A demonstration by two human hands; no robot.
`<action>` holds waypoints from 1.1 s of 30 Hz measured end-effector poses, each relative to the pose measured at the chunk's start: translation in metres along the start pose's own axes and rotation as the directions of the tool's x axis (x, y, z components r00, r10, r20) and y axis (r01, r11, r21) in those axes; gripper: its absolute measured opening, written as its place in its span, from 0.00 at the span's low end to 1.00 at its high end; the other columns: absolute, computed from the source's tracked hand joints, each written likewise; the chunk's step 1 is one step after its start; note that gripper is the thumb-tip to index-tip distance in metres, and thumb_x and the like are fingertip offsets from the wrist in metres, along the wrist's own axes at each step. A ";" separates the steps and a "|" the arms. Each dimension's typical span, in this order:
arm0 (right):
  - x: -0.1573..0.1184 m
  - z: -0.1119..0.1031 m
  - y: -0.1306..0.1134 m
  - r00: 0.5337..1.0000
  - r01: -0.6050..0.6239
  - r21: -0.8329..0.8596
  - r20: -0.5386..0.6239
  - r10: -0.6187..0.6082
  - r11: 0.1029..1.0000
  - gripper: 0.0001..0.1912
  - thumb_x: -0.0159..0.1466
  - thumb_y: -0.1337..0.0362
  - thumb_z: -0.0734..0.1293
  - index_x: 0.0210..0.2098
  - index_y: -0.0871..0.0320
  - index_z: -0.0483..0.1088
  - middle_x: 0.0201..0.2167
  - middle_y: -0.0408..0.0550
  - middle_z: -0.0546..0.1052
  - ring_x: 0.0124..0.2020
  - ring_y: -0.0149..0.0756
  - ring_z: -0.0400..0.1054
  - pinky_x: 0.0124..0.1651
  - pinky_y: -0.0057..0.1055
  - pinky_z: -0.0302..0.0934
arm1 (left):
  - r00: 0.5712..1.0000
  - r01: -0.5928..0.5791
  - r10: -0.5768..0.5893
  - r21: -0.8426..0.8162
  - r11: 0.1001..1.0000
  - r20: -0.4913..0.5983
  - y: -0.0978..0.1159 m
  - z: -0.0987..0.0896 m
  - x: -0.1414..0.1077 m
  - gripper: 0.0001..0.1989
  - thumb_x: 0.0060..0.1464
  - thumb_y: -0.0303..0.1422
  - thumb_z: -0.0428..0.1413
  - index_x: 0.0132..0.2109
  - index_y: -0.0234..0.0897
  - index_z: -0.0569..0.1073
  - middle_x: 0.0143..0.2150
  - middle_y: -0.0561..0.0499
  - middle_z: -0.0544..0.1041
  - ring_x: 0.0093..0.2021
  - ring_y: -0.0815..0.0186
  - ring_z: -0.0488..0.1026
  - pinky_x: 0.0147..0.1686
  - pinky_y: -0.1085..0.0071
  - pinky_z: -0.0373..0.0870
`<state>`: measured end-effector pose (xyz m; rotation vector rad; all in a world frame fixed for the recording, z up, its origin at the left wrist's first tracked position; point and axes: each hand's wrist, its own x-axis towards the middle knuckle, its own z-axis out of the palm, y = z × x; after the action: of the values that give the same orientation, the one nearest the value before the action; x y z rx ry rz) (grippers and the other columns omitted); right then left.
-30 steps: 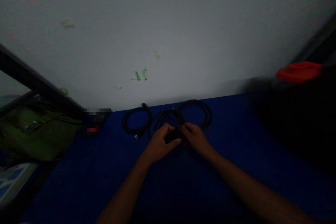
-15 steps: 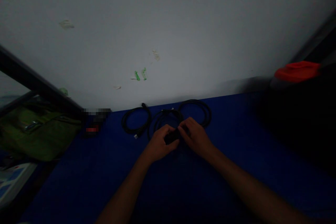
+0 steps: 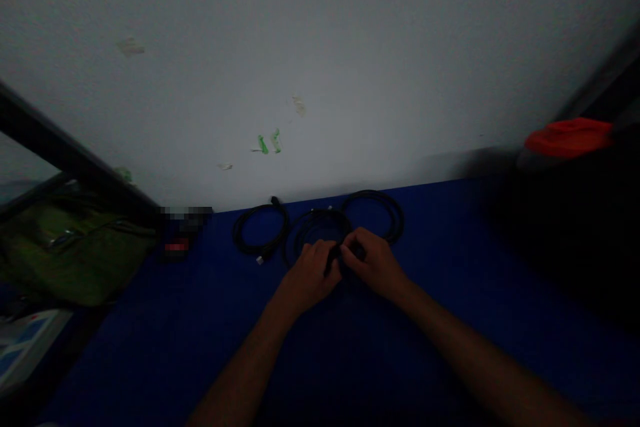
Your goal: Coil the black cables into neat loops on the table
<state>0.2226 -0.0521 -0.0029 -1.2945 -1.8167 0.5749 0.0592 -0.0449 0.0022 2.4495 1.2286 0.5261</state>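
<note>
My left hand [image 3: 314,275] is closed round a small dark thing, too dim to make out, near the middle of the blue surface. Beside it, my right hand [image 3: 373,260] has its fingers pinched together at the right end of that dark thing. Three coiled black cables lie behind and around the hands: a left coil [image 3: 240,235] with a pale plug at its lower end, a middle coil [image 3: 299,235] partly hidden by my hands, and a right coil [image 3: 399,217] behind my right hand.
A pale wall [image 3: 350,80] rises behind the blue surface [image 3: 200,320]. At the left are a dark metal bar [image 3: 75,150], a green bag [image 3: 75,253] and small dark items. A large dark shape with a red object [image 3: 570,137] stands at the right.
My left hand has turned slightly and moved a little right, its fingers now covering more of the dark thing. My right hand has shifted slightly right.
</note>
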 end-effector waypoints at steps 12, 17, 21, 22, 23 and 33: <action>-0.003 0.006 -0.005 0.995 -0.099 0.099 -0.014 0.101 0.990 0.05 0.60 0.64 0.61 0.29 0.57 0.66 0.29 0.46 0.73 0.31 0.33 0.66 0.34 0.30 0.59 | 0.995 0.093 -0.099 -0.221 0.971 -0.016 -0.002 -0.002 0.005 0.16 0.60 0.41 0.40 0.37 0.36 0.68 0.34 0.48 0.71 0.35 0.64 0.68 0.36 0.68 0.62; -0.004 0.008 -0.005 0.996 -0.091 0.139 0.014 0.090 0.986 0.05 0.59 0.64 0.61 0.27 0.57 0.65 0.27 0.44 0.71 0.29 0.32 0.65 0.33 0.29 0.58 | 0.988 0.144 -0.153 -0.249 0.958 -0.015 -0.001 -0.002 0.005 0.20 0.60 0.42 0.38 0.25 0.37 0.61 0.23 0.54 0.63 0.25 0.69 0.62 0.26 0.72 0.55; -0.004 0.006 -0.007 0.996 -0.080 0.156 0.045 0.074 0.985 0.05 0.59 0.64 0.62 0.26 0.57 0.65 0.25 0.43 0.70 0.27 0.31 0.64 0.31 0.27 0.57 | 0.981 0.191 -0.193 -0.353 0.916 0.032 -0.005 -0.001 0.005 0.21 0.59 0.45 0.38 0.24 0.37 0.60 0.21 0.56 0.62 0.23 0.70 0.61 0.25 0.72 0.54; -0.004 0.005 -0.007 0.996 -0.070 0.156 0.057 0.061 0.985 0.06 0.59 0.64 0.61 0.27 0.57 0.65 0.25 0.43 0.70 0.27 0.31 0.64 0.30 0.27 0.57 | 0.979 0.202 -0.200 -0.378 0.903 0.043 -0.005 -0.001 0.005 0.21 0.59 0.45 0.39 0.24 0.37 0.60 0.21 0.56 0.61 0.23 0.70 0.60 0.25 0.73 0.54; -0.004 0.004 -0.007 0.997 -0.052 0.153 0.071 0.041 0.987 0.06 0.60 0.64 0.61 0.27 0.57 0.65 0.25 0.43 0.69 0.28 0.31 0.63 0.31 0.27 0.57 | 0.977 0.211 -0.207 -0.404 0.890 0.055 -0.006 -0.002 0.005 0.22 0.59 0.46 0.39 0.24 0.36 0.60 0.21 0.56 0.61 0.23 0.70 0.59 0.25 0.73 0.54; -0.005 -0.001 -0.009 0.957 0.220 -0.011 0.197 -0.213 0.975 0.06 0.64 0.67 0.56 0.33 0.57 0.62 0.32 0.47 0.67 0.33 0.33 0.63 0.37 0.30 0.59 | 0.969 0.236 -0.148 -0.558 0.796 0.198 -0.016 -0.010 0.006 0.24 0.56 0.50 0.40 0.24 0.35 0.60 0.20 0.57 0.56 0.22 0.73 0.54 0.23 0.75 0.52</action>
<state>0.2191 -0.0603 0.0022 -1.0713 -2.1054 0.5681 0.0475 -0.0297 0.0043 1.7909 1.0462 0.5531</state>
